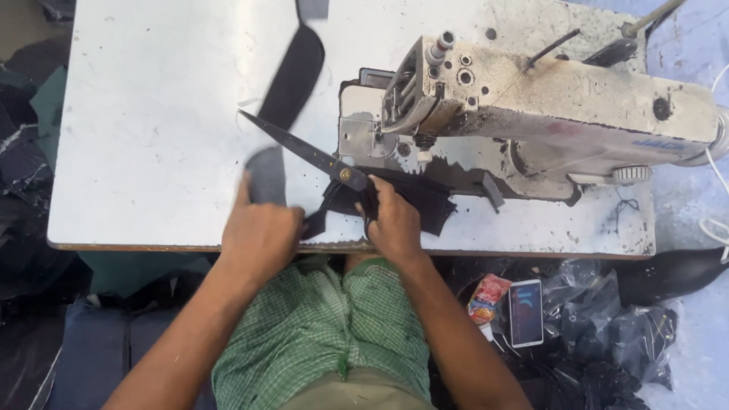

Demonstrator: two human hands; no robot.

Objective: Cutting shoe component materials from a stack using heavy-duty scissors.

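Head view, right hand (395, 224) gripping scissors (304, 148) at frame centre, blades parted toward upper left, left hand (260, 231) pinning black strap (292, 76) near table (152, 114) front edge, bare tabletop at left, sewing machine (547, 106) crowding right.

- Scissors (304, 148): dark metal blades, dull.
- Strap (292, 76): black woven cloth, matt.
- Sewing machine (547, 99): cream painted metal, grimy, worn.
- Table (152, 114): white laminate, smooth, scuffed.
- Phone (525, 312): glossy screen.

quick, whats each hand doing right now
Left hand: closed on the dark fabric strip, pinning it to the table.
Right hand: closed on the scissors, blades open.
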